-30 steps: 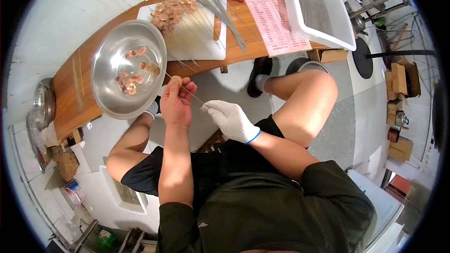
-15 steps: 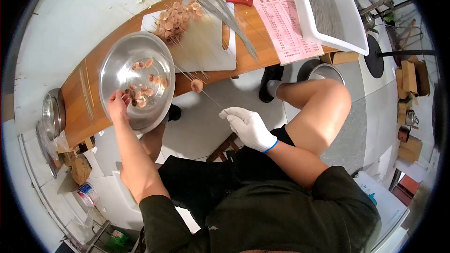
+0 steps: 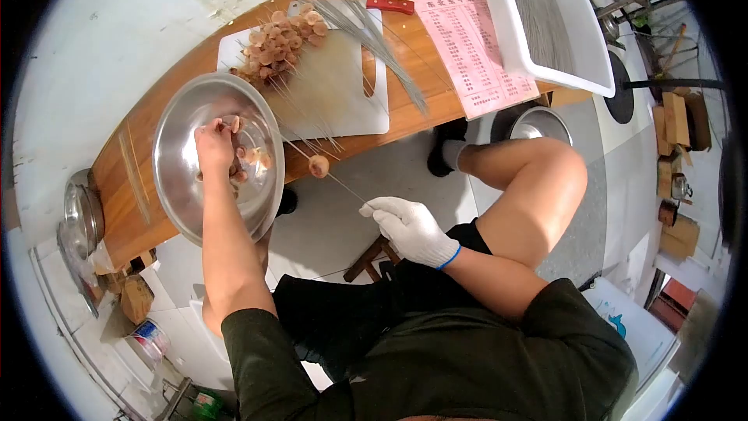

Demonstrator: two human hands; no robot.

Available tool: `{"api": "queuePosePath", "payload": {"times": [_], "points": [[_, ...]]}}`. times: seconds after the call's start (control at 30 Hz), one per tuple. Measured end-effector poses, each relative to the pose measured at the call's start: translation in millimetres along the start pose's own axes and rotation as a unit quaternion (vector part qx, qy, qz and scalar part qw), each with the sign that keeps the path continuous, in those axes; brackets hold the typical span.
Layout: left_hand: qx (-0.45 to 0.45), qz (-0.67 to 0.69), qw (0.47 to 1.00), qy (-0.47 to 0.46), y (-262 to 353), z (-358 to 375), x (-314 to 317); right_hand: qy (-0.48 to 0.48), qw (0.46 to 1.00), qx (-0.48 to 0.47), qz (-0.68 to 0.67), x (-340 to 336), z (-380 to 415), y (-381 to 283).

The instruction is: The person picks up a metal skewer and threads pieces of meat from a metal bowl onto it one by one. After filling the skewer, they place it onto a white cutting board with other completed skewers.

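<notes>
A thin, straight, greyish skewer (image 3: 348,190) carries one rounded, pinkish-tan food piece (image 3: 319,166), paler at its center, in front of a curved wooden bench (image 3: 178,33). The gloved right hand (image 3: 372,210) grips the skewer's near end between thumb and fingers, palm side hard to make out, the white glove cuffed in blue and the forearm angled in from the lower right. The bare left hand (image 3: 217,146) reaches into a steel bowl (image 3: 173,187), forearm nearly straight out from the body, fingers bent down beside a reddish piece (image 3: 234,123); whether that grip is closed on it cannot be told.

The skewer's long axis slants from the glove forward and to the person's left, its far end toward the bowl's right rim, the food piece well apart from the gloved fingers. Beyond the bowl, loaded skewers lie heaped on a white cutting board (image 3: 343,70), near a red-handled knife (image 3: 392,5), a pink printed sheet (image 3: 473,51) and a white tray (image 3: 505,12) of thin sticks.
</notes>
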State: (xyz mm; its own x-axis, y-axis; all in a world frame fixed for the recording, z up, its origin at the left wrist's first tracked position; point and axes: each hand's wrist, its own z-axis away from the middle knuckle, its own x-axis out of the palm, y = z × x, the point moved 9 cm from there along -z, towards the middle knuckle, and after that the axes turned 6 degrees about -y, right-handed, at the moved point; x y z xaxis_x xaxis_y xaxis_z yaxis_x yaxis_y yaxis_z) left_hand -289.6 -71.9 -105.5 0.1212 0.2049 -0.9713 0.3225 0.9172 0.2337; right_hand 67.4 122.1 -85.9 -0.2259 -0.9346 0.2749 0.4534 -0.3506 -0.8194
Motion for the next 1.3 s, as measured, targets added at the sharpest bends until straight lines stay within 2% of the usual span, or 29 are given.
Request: {"api": "queuePosePath", "payload": {"times": [0.07,0.17,0.33,0.4,0.47,0.57,0.6,0.7,0.83,0.97,1.13,1.3], "points": [[0.056,-0.012,0.997,0.055,5.0,6.6,-5.0,-0.005,1.000,0.010,0.016,1.4,2.0,-0.7],[-0.015,0.106,0.994,0.005,-17.4,7.8,2.1,-0.015,0.999,0.011,0.039,-0.1,0.8,-1.5],[-0.127,0.223,0.966,0.006,-45.2,24.2,1.6,-0.012,0.995,-0.010,0.099,-1.0,1.1,-5.8],[-0.076,0.316,0.945,0.031,-41.1,40.8,-10.4,-0.011,0.998,-0.026,0.063,3.6,3.4,-8.7],[-0.086,0.458,0.884,0.039,-42.5,56.5,-12.7,-0.016,0.997,-0.032,0.061,6.0,6.2,-11.6],[-0.185,0.707,0.683,0.023,-33.4,90.6,-5.8,-0.033,0.992,-0.047,0.111,12.3,12.6,-14.3],[-0.198,0.733,0.651,0.019,-20.6,103.0,-12.3,-0.035,0.988,-0.069,0.130,14.2,14.0,-13.4],[-0.158,0.775,0.610,0.036,-12.4,126.5,-17.3,-0.048,0.974,-0.120,0.185,20.6,21.7,-16.2],[-0.119,0.797,0.592,0.014,9.0,147.6,-31.5,-0.057,0.954,-0.166,0.243,26.7,31.3,-22.5],[-0.094,0.788,0.609,0.026,4.7,159.1,-38.0,-0.057,0.944,-0.181,0.269,29.3,40.8,-22.9],[-0.101,0.785,0.610,0.026,22.3,172.4,-53.0,-0.055,0.942,-0.186,0.274,29.2,48.8,-23.6],[-0.095,0.802,0.590,0.028,29.7,179.9,-56.2,-0.049,0.941,-0.195,0.273,28.3,51.4,-20.9]]}}
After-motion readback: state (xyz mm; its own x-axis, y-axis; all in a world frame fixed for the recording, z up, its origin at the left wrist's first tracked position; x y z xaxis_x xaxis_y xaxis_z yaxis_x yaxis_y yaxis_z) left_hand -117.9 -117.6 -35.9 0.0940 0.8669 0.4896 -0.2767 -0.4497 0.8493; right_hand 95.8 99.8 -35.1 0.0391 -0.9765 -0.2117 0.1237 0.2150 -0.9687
